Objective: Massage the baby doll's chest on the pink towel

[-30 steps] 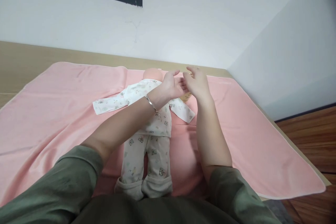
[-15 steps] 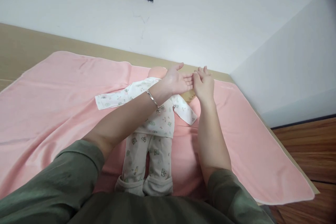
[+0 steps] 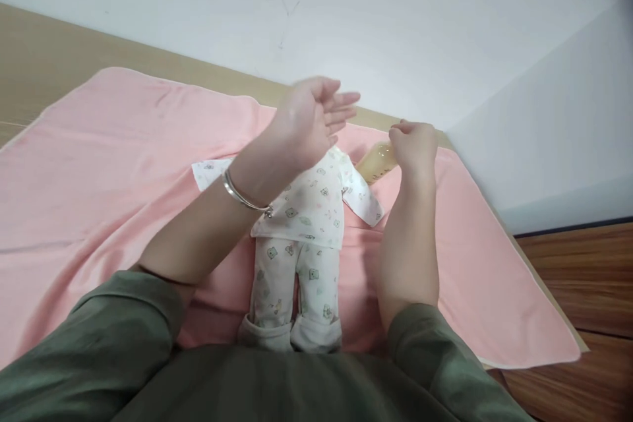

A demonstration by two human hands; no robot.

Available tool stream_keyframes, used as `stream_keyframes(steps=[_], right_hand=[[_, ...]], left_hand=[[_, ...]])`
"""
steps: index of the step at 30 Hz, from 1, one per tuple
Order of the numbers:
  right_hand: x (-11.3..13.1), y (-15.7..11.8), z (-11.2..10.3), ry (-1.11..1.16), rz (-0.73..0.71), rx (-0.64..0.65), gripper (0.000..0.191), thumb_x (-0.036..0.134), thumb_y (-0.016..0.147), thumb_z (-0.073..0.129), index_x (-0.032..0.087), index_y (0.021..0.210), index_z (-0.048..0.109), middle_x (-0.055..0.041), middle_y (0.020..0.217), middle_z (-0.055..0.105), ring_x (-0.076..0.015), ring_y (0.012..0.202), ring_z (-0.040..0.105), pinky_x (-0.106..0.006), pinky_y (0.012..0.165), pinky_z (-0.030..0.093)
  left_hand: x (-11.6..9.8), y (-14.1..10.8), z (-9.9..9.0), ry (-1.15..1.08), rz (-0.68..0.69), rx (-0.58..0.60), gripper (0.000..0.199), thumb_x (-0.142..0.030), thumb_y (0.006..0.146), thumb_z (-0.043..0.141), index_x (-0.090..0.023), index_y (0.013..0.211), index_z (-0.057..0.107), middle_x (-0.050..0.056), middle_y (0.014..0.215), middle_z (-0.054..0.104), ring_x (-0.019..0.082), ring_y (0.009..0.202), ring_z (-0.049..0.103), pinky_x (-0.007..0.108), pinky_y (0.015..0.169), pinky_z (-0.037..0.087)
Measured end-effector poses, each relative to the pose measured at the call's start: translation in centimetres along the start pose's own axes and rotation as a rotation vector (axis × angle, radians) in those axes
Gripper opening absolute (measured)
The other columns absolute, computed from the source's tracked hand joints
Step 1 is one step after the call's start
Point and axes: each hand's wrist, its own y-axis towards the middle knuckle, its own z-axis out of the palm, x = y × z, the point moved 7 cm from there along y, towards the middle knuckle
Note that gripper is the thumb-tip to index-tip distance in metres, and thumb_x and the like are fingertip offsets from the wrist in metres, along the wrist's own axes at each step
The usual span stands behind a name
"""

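Judging by how things lie, the dressing is done: the doll [image 3: 316, 204] has its top and trousers on, mid-blanket [image 3: 475, 257]. The bottle [image 3: 376, 162] sits just beyond its sleeve [image 3: 363, 196], toward the tabletop's [image 3: 44, 39] far right corner, not up at its head. My left hand [image 3: 311, 122] reaches out palm up, fingers loose and bare, hiding that head. My right hand's [image 3: 415, 145] fingers curl at the bottle's end; whether they grip it, I cannot tell. The wall [image 3: 198, 6] bounds the far edge.

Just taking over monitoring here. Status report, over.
Left hand open above doll. Right hand curled by yellowish bottle, grip unclear. Left forearm blocks part of doll.
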Motion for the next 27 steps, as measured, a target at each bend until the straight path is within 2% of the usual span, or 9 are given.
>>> stream_keyframes(steps=[3,6,12,16,19,21,23,25,27], right_hand=[[-0.8,0.2,-0.2,0.010,0.096,0.021,0.029,0.023,0.087,0.048,0.020,0.096,0.076,-0.0157,0.114,0.076,-0.0301,0.119,0.071,-0.047,0.106,0.055],[-1.1,0.2,-0.2,0.031,0.121,0.050,0.032,0.023,0.086,0.050,0.022,0.103,0.077,-0.0154,0.124,0.074,-0.0319,0.121,0.070,-0.053,0.104,0.055],[-0.6,-0.4,-0.4,0.083,0.189,0.045,0.036,0.013,0.077,0.053,0.014,0.104,0.078,-0.0176,0.128,0.074,-0.0319,0.124,0.070,-0.051,0.114,0.052],[0.0,-0.7,-0.5,0.070,0.202,0.016,0.036,0.010,0.078,0.052,0.013,0.101,0.078,-0.0173,0.123,0.076,-0.0323,0.121,0.072,-0.051,0.113,0.053],[0.1,-0.9,-0.6,0.077,0.194,0.010,0.039,0.010,0.080,0.050,0.012,0.108,0.078,-0.0168,0.126,0.075,-0.0318,0.127,0.069,-0.051,0.116,0.051],[0.2,-1.1,-0.6,0.080,0.185,0.013,0.042,0.010,0.081,0.049,0.011,0.112,0.077,-0.0173,0.130,0.074,-0.0309,0.130,0.068,-0.049,0.117,0.050],[0.1,-1.3,-0.7,0.082,0.181,0.017,0.044,0.010,0.081,0.049,0.010,0.115,0.077,-0.0176,0.134,0.072,-0.0305,0.132,0.066,-0.049,0.119,0.049],[0.1,-1.4,-0.6,0.085,0.175,0.033,0.045,0.011,0.080,0.049,0.011,0.117,0.076,-0.0173,0.139,0.070,-0.0308,0.135,0.064,-0.051,0.121,0.047],[-0.1,-1.4,-0.5,0.093,0.167,0.047,0.045,0.012,0.081,0.049,0.013,0.118,0.075,-0.0167,0.142,0.068,-0.0310,0.139,0.062,-0.052,0.123,0.045]], left_hand=[[-2.8,-1.8,-1.8,-0.144,-0.068,0.078,0.060,-0.025,0.109,0.010,-0.012,0.147,0.055,0.010,0.143,0.064,0.028,0.148,0.054,0.046,0.113,0.051],[-4.9,-3.3,-4.7,-0.380,-0.044,-0.013,0.059,-0.024,0.109,0.012,-0.009,0.156,0.044,0.004,0.156,0.055,0.016,0.149,0.051,0.027,0.116,0.045],[-6.0,-4.1,-8.8,-0.310,0.129,-0.061,0.066,-0.027,0.108,0.006,-0.010,0.164,0.036,-0.003,0.152,0.057,0.014,0.154,0.039,0.029,0.117,0.038],[-7.1,-4.9,-9.5,-0.161,0.254,-0.078,0.070,-0.022,0.106,0.000,-0.013,0.166,0.034,-0.007,0.161,0.047,0.014,0.161,0.024,0.033,0.125,0.029],[-7.6,-5.7,-9.4,-0.113,0.262,-0.107,0.069,-0.022,0.106,-0.004,-0.012,0.167,0.027,-0.006,0.155,0.053,0.013,0.161,0.026,0.032,0.127,0.028],[-7.8,-6.2,-9.5,-0.152,0.290,-0.138,0.071,-0.020,0.107,-0.006,-0.011,0.160,0.040,-0.007,0.147,0.060,0.011,0.158,0.034,0.032,0.126,0.030],[-8.1,-6.7,-9.4,-0.212,0.346,-0.147,0.077,-0.016,0.107,-0.011,-0.013,0.135,0.060,-0.010,0.138,0.063,0.009,0.153,0.044,0.031,0.125,0.032],[-8.1,-7.0,-9.2,-0.261,0.377,-0.148,0.074,-0.018,0.107,-0.012,-0.015,0.107,0.063,-0.011,0.128,0.066,0.010,0.148,0.051,0.035,0.130,0.031],[-7.8,-7.2,-9.0,-0.326,0.351,-0.155,0.056,-0.023,0.110,0.004,-0.019,0.098,0.058,-0.009,0.124,0.069,0.014,0.147,0.055,0.043,0.137,0.025]])
